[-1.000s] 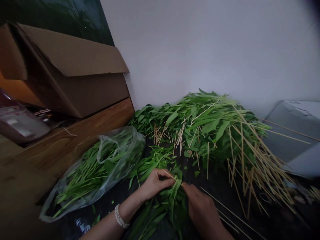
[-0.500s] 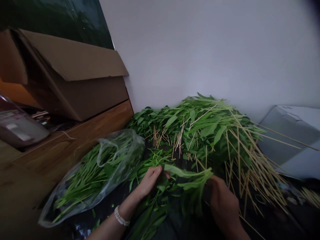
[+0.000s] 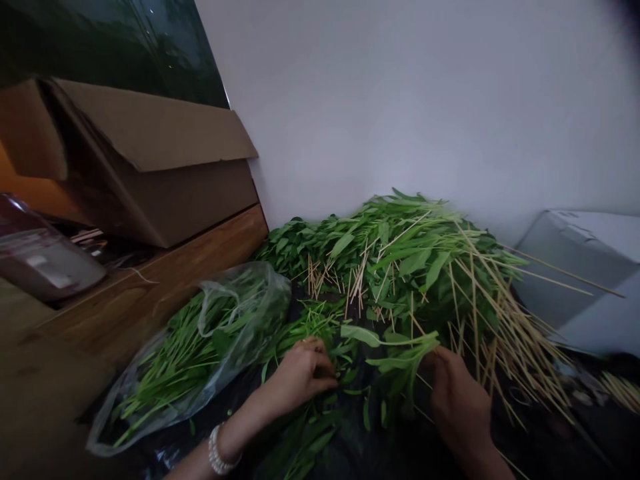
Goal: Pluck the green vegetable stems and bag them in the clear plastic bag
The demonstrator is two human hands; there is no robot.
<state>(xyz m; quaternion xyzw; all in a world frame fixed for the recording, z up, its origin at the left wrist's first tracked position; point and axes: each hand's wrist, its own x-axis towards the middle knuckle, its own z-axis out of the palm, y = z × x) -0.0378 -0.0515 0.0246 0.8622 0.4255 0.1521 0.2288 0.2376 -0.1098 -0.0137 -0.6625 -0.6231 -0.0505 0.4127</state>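
My right hand (image 3: pixel 460 400) is closed round the base of a leafy green sprig (image 3: pixel 400 350), whose long leaves point left and hang down. A thin stick seems to run from the same grip. My left hand (image 3: pixel 307 370), with a beaded bracelet (image 3: pixel 219 453) at the wrist, hovers low over loose green leaves (image 3: pixel 317 323). Its fingers are curled downward and together; what they hold, if anything, is hidden. More loose leaves (image 3: pixel 310 437) lie below it on a black sheet (image 3: pixel 360 440).
A clear plastic bag (image 3: pixel 273 293) of long-stemmed greens lies at left. Behind, a heap of leafy stems (image 3: pixel 415 253) with pale sticks (image 3: pixel 530 347) leans against the white wall (image 3: pixel 380 100). A cardboard box (image 3: pixel 195 200) stands at upper left, a white box (image 3: pixel 590 267) at right.
My left hand has left the sprig's leaf tip, turned palm down and dropped over the loose leaves. My right hand has shifted slightly right with the sprig.
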